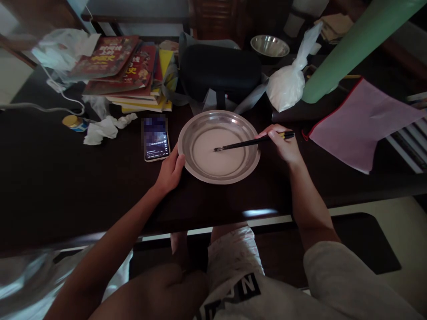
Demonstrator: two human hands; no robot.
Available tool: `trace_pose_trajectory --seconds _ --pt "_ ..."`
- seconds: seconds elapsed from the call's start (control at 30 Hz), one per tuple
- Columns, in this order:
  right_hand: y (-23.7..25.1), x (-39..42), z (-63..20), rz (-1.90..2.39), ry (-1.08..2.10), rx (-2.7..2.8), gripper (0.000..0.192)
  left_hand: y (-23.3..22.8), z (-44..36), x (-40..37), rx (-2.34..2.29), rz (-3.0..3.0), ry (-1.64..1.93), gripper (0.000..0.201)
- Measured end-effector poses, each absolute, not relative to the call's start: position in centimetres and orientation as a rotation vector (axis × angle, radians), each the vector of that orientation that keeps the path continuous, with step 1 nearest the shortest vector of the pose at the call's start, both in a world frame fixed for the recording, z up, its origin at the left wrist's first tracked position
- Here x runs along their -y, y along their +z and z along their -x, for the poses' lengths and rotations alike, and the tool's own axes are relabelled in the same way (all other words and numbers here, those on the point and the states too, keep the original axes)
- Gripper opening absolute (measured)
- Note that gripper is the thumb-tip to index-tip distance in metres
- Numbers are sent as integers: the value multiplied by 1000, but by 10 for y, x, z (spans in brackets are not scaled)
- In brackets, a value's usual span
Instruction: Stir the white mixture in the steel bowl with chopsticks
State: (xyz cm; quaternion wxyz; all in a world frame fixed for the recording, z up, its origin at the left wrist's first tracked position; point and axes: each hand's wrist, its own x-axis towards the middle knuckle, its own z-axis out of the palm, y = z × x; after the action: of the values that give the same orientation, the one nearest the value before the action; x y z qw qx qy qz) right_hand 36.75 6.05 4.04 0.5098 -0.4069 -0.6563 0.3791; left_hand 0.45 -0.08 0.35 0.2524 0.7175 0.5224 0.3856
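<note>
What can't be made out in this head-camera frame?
- Phone screen: blurred, unreadable.
- Right hand fingers around the chopsticks: grip partly hidden by the hand's back.
- Green tube: top cut off by the frame edge.
- Book titles: too small.
</note>
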Motion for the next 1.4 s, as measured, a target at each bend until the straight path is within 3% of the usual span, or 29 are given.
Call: trace_pose_trajectory --seconds 1.4 --pt "40 -60 -367 1008 877 1574 29 -4 -1 -1 -1436 -1879 1112 75"
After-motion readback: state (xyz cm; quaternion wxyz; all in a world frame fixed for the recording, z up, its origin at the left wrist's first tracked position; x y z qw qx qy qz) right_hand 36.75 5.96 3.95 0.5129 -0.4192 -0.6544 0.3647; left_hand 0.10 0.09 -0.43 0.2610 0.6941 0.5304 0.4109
